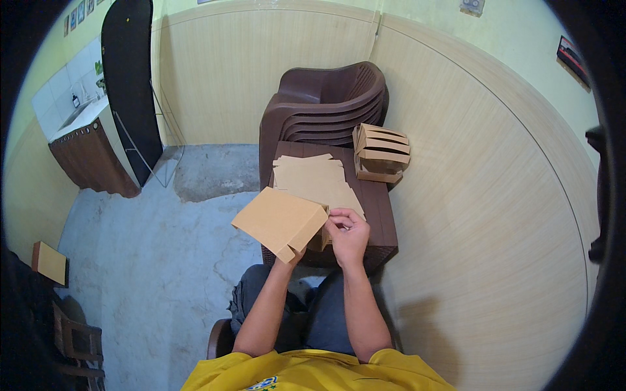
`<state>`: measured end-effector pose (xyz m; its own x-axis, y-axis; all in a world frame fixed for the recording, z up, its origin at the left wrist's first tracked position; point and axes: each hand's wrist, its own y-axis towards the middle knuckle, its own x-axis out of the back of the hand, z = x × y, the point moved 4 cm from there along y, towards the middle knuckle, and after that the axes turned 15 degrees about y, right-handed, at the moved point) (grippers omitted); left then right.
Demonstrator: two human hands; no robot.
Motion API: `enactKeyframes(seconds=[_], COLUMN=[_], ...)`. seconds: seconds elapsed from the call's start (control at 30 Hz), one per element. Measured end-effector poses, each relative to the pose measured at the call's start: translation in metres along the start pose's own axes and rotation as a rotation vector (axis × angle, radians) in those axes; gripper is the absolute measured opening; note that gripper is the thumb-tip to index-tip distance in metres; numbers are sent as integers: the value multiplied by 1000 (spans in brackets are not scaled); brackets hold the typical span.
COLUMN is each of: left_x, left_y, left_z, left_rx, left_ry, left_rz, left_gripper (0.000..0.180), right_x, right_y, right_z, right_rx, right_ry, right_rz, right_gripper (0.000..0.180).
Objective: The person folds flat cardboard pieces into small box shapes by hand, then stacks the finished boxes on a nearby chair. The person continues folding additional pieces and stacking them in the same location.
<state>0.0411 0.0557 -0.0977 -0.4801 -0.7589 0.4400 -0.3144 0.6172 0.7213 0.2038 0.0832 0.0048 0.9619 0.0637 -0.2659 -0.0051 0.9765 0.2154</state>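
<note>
Head view, the only one I have. Left hand (291, 255) is mostly hidden under the box blank (282, 221); only a thumb or fingertip shows at the lower edge, so it has hold of the blank from beneath, but how far the fingers close I cannot tell. Right hand (347, 233) sits at the blank's right edge, fingers (340, 215) curled in and pinching what looks like a small flap there. The blank is tilted, held up in the air just in front of the brown worktop (385, 221), not resting on it.

On the worktop: a loose stack of flat blanks (313, 179) just behind the hands, and a pile of folded boxes (381, 153) at the far right corner. Stacked brown chairs (329, 104) behind that. Another flat cardboard piece (49, 262) lies well apart on the left, near a wooden chair (78, 342). Concrete floor (163, 247) below.

Risks, as I judge them: the right pinch is small and near the edge, so the flap could crease wrong or tear if pulled hard. The left grip is underneath and unseen; a slip would drop the blank to the floor. The folded boxes sit near the worktop's edge and a bump could tip them off.
</note>
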Motion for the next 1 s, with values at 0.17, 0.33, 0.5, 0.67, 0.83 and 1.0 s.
enactKeyframes(seconds=[0.17,0.33,0.5,0.67,0.83,1.0], left_x=[-22,-20,-24,-23,-12,15], left_y=[-3,-6,8,15,24,39], left_z=[20,28,16,-15,-37,-47], left_rx=[652,846,744,613,342,273], left_ry=[-910,-1578,-1539,-523,-448,-262], left_rz=[142,162,163,262,154,234], left_gripper=[54,53,53,47,41,20], right_x=[0,0,-1,-9,-17,-2], right_y=[1,2,1,-11,-13,2], right_z=[3,-2,-3,9,16,3], right_rx=[-53,-29,157,435,531,359], right_ry=[44,39,-76,-294,-472,-308], right_rz=[31,34,148,132,85,-79], right_gripper=[16,13,12,21,31,33])
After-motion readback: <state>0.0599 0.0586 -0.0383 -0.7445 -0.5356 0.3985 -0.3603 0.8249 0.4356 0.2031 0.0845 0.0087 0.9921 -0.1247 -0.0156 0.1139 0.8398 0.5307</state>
